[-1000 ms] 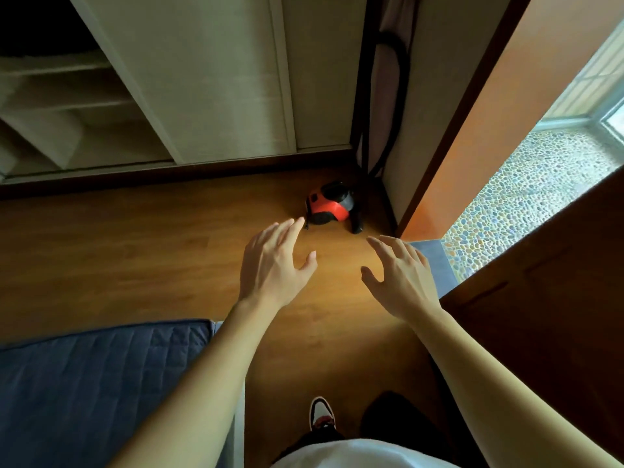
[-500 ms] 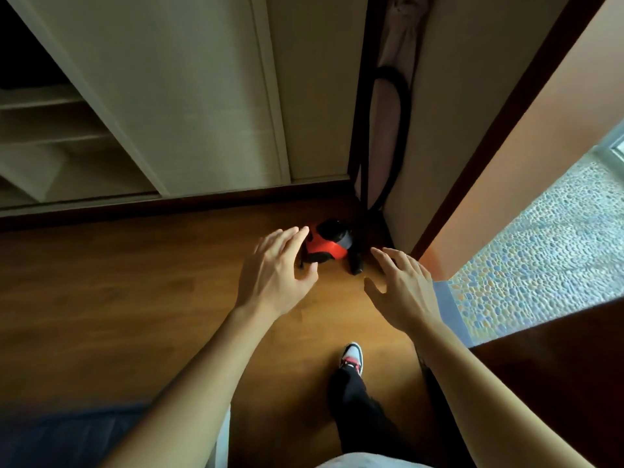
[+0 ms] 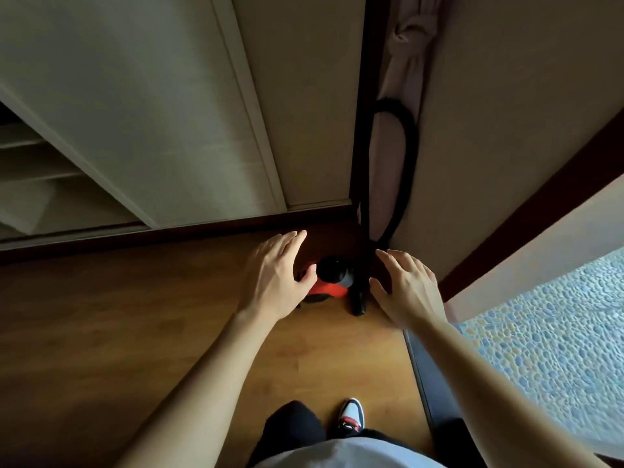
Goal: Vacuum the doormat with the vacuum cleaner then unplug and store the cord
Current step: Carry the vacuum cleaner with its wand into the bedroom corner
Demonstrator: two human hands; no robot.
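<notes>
Canister of the vacuum cleaner (image 3: pixel 329 286) down in the corner: small and rounded, glossy red shell under a black domed top, set on the floor where the wardrobe's dark plinth meets the wall. Just to its right, a slim black wand (image 3: pixel 364 231) upright along the dark door frame, foot on the boards. Higher up, a matte black hose (image 3: pixel 410 157) bent into a tall, narrow loop against the pale wall.

Left hand (image 3: pixel 273 282) palm down over the canister's left side, fingers straight and lightly fanned, thumb apart, gripping nothing; touching the shell or not, impossible to tell. Right hand (image 3: pixel 410 292) just right of the wand's foot, fingers spread the same way, holding nothing.

Underfoot, a warm brown wooden floor (image 3: pixel 135 315) with a smooth sheen. Behind, a flat cream sliding door (image 3: pixel 152 113) and open shelves (image 3: pixel 40 184) in shadow. Pink curtain (image 3: pixel 410 45) tied in a soft knot above the hose. At the right, a flat grey-blue mat (image 3: pixel 435 383) along the threshold, then bumpy pebble paving (image 3: pixel 557 332) outside. Near the bottom edge, a white, red and black sneaker (image 3: pixel 351 417).
</notes>
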